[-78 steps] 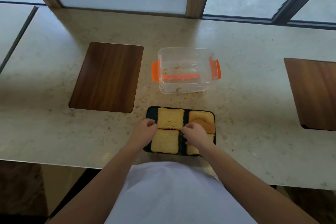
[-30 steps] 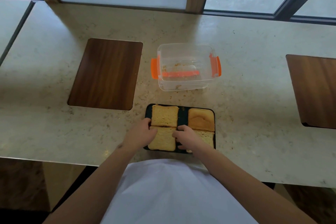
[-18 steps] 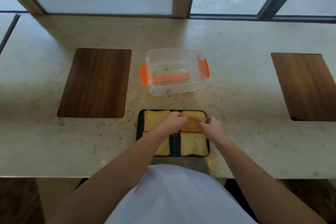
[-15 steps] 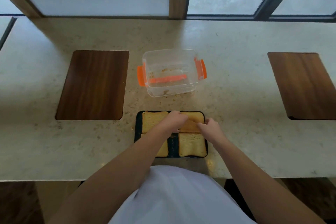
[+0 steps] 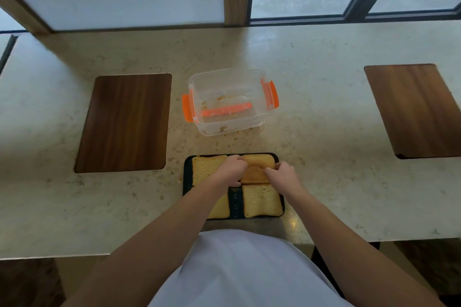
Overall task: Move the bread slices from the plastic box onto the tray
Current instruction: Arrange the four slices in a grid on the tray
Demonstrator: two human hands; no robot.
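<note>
A black tray (image 5: 186, 177) near the counter's front edge holds several bread slices in a two-by-two layout. The far-right slice (image 5: 254, 169) has both hands pinching it: my left hand (image 5: 230, 171) on its left edge, my right hand (image 5: 282, 176) on its right edge. The far-left slice (image 5: 203, 169) and the near-right slice (image 5: 260, 203) lie flat. My left forearm hides most of the near-left slice (image 5: 220, 208). Behind the tray stands the clear plastic box (image 5: 225, 101) with orange latches; only crumbs show inside it.
Two dark wooden boards are set into the pale stone counter, one at the left (image 5: 124, 121) and one at the right (image 5: 416, 109). Crumbs are scattered between the box and the tray. Windows run along the counter's far edge.
Both hands have shifted from the near slices to the far-right slice and now pinch its two edges. The camera view has swung slightly.
</note>
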